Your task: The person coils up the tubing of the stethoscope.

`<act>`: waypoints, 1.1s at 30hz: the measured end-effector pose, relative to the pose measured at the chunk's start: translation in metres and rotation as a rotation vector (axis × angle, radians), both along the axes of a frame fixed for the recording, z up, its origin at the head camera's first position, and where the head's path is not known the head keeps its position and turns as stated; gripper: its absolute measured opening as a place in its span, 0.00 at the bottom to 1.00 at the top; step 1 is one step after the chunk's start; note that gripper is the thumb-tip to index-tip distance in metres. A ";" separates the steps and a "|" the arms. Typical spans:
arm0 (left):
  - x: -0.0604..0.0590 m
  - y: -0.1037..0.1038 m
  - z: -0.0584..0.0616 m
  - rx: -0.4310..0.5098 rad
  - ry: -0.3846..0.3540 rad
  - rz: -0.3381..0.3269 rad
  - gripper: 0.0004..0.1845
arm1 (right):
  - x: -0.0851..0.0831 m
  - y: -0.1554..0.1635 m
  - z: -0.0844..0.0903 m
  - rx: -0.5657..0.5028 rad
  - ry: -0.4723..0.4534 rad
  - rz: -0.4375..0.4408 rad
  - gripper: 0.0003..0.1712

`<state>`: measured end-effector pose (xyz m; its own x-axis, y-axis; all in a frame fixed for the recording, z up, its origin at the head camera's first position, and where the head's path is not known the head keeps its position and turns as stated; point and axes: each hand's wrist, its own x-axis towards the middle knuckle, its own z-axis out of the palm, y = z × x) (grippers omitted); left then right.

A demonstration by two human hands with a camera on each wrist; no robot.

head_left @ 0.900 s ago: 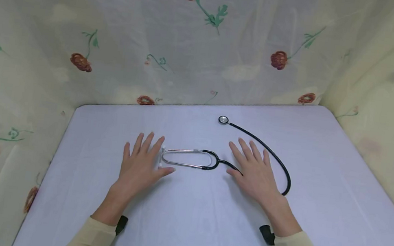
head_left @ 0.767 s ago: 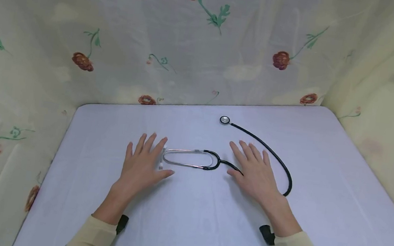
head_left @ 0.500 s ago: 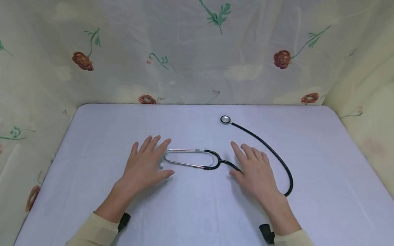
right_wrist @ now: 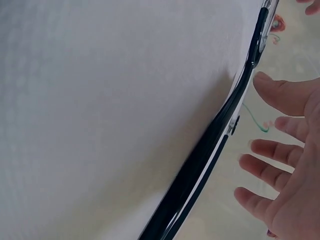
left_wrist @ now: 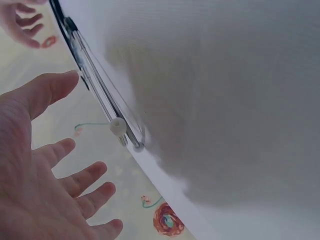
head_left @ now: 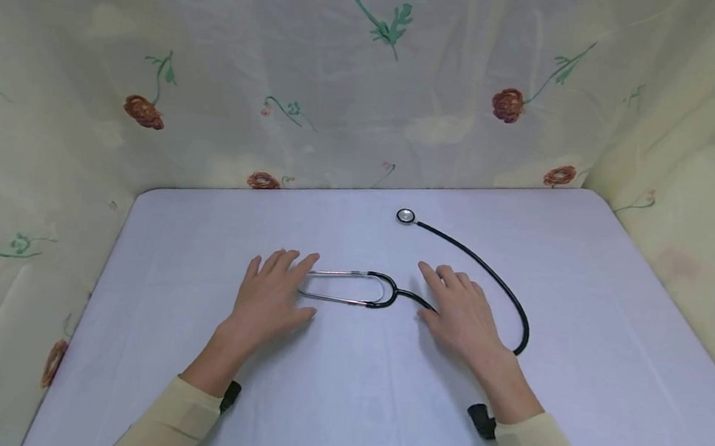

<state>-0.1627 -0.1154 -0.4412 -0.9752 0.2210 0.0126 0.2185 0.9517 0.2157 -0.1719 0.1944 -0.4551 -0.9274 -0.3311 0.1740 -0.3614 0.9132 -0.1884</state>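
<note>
A stethoscope [head_left: 391, 294] with silver ear tubes and black tubing lies on the white-covered table. Its chest piece [head_left: 406, 216] rests near the back edge. Over the eartip end hovers my left hand [head_left: 271, 298], fingers spread and slightly bent, covering the eartips in the head view. In the left wrist view a pale eartip [left_wrist: 118, 126] shows beyond the fingertips, with a gap between. My right hand [head_left: 463, 318] is above the black tubing [head_left: 492, 273], hiding a stretch of it. The right wrist view shows those fingers apart from the tubing, holding nothing.
A white cloth covers the table [head_left: 336, 399], which has rounded back corners. Floral-patterned curtains [head_left: 215, 72] stand close behind it and along both sides. Dark wrist-worn cameras [head_left: 482, 421] stick out by the sleeves.
My left hand has moved right over the eartips, its fingers bending more. The fingers of my right hand have curled a little in nearly the same place. The stethoscope lies as before.
</note>
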 end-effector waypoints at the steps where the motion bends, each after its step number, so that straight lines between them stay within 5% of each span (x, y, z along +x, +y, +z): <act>1: -0.001 0.001 0.000 -0.004 -0.001 -0.005 0.43 | 0.000 -0.001 0.000 -0.005 -0.005 -0.001 0.43; 33: -0.027 0.031 -0.004 -0.173 -0.106 -0.071 0.35 | -0.010 -0.014 0.000 0.000 -0.176 -0.006 0.30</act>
<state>-0.1895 -0.0848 -0.4455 -0.9509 0.2794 -0.1329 0.2713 0.9595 0.0756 -0.1814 0.1804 -0.4551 -0.9455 -0.3256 0.0088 -0.3175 0.9151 -0.2488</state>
